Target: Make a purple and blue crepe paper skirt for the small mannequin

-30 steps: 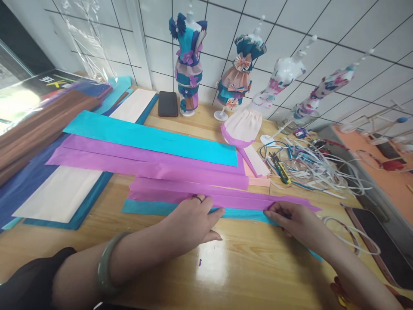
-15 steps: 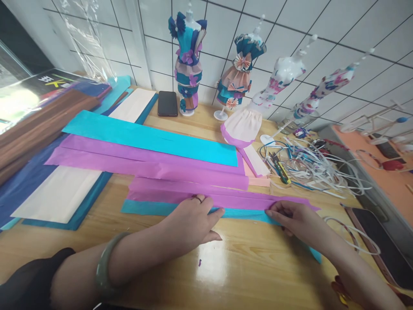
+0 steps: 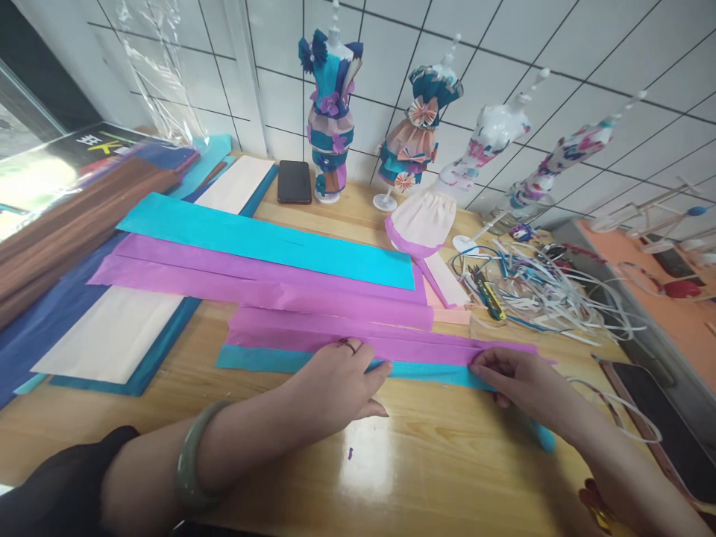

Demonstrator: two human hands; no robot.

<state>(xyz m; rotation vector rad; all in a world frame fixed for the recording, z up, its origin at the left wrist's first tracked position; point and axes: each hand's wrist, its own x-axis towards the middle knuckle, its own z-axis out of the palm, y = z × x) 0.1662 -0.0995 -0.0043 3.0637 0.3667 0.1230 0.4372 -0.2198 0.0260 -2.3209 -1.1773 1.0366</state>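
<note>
A blue crepe paper strip lies along the near side of a purple crepe paper strip, partly under it. My left hand rests on both strips near their middle, its index finger and thumb stretched out and apart; the other fingertips are partly hidden. Farther right, my right hand pinches the blue strip's near edge between thumb and fingers. The blue strip's loose end hangs past that hand and shows below it. A tiny purple scrap is on the table in front.
Behind are a bright blue sheet, more purple paper, cream sheets and brown paper. Several dressed mannequins line the wall. To the right are tangled strips, a cutter and a phone.
The whole view has shifted slightly. Both hands keep nearly the same places on the strips. The blue strip's loose end beneath my right hand now looks more curled and rounded.
</note>
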